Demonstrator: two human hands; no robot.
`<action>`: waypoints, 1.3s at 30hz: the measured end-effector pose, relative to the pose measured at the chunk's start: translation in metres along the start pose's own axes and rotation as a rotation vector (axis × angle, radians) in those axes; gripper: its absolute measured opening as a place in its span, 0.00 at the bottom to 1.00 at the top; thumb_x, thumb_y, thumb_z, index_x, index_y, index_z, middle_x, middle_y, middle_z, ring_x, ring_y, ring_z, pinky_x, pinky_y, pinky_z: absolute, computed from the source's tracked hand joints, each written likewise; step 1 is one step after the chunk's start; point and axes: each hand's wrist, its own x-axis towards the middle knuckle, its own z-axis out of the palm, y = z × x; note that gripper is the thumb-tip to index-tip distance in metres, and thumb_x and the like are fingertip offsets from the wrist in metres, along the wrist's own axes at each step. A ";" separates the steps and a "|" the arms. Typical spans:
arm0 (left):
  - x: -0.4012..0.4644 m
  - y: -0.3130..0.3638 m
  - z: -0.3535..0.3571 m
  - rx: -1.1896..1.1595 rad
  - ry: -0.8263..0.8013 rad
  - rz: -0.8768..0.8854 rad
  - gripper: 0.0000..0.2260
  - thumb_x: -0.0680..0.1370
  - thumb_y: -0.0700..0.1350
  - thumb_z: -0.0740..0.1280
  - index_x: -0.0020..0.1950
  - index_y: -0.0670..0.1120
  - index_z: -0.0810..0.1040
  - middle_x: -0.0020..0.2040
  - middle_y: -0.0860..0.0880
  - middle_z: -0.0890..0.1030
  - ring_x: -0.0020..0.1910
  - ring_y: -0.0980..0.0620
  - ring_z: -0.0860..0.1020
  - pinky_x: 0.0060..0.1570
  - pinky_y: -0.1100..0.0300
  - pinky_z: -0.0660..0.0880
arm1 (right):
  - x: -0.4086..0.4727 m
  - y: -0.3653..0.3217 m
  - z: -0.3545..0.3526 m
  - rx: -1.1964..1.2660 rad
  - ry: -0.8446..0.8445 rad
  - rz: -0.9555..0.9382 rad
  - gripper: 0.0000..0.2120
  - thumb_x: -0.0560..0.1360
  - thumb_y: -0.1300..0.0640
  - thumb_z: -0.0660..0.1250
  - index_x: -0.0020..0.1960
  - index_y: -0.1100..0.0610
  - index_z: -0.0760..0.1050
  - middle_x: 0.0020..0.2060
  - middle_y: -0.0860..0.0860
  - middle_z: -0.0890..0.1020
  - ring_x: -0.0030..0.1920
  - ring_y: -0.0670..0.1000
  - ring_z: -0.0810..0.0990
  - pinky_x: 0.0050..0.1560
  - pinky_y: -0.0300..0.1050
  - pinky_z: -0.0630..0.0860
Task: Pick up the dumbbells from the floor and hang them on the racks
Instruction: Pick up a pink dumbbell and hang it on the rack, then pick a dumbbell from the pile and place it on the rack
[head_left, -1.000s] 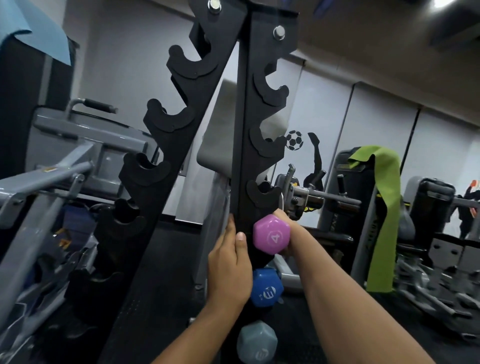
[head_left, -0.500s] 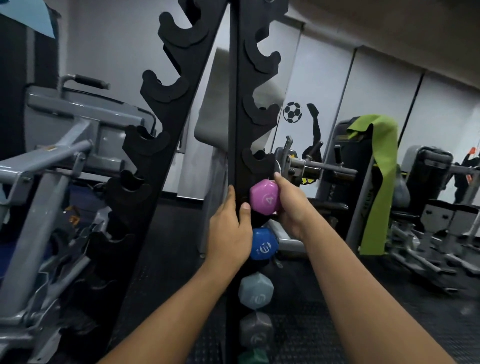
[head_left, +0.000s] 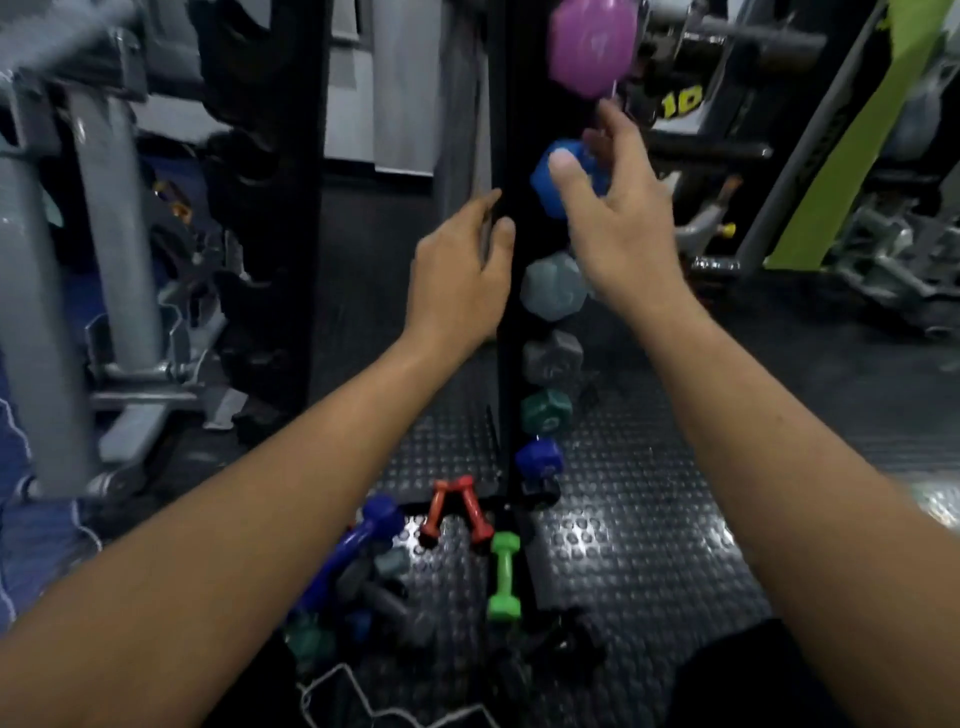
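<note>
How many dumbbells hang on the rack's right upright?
6 clearly: purple dumbbell topmost, blue, pale grey-blue, grey, green, dark blue. A dark one below may be hidden.

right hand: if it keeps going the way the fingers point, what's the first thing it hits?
Probably the pink dumbbell hung on the rack. The right hand is open, its fingers pointing up and away, with the top fingertip just under the pink head. The blue dumbbell sits behind the thumb; depth is unclear.
</note>
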 end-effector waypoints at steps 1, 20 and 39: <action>-0.013 -0.006 0.001 0.001 0.004 0.007 0.18 0.85 0.49 0.64 0.72 0.44 0.80 0.64 0.47 0.85 0.62 0.50 0.83 0.64 0.55 0.79 | -0.017 0.003 0.004 0.006 0.029 -0.024 0.29 0.84 0.45 0.66 0.82 0.57 0.67 0.71 0.50 0.79 0.71 0.43 0.76 0.74 0.40 0.71; -0.234 -0.146 0.057 0.486 -0.720 -0.298 0.14 0.86 0.56 0.59 0.59 0.50 0.80 0.54 0.49 0.83 0.51 0.44 0.82 0.49 0.46 0.80 | -0.290 0.200 0.073 -0.219 -0.263 0.540 0.06 0.81 0.50 0.70 0.56 0.49 0.80 0.46 0.44 0.83 0.48 0.47 0.81 0.51 0.48 0.78; -0.314 -0.254 0.152 0.511 -0.946 -0.490 0.16 0.83 0.58 0.62 0.66 0.50 0.76 0.61 0.48 0.81 0.59 0.43 0.82 0.56 0.47 0.80 | -0.380 0.319 0.143 -0.373 -0.706 0.756 0.20 0.80 0.52 0.71 0.69 0.56 0.75 0.60 0.55 0.77 0.59 0.58 0.79 0.59 0.54 0.76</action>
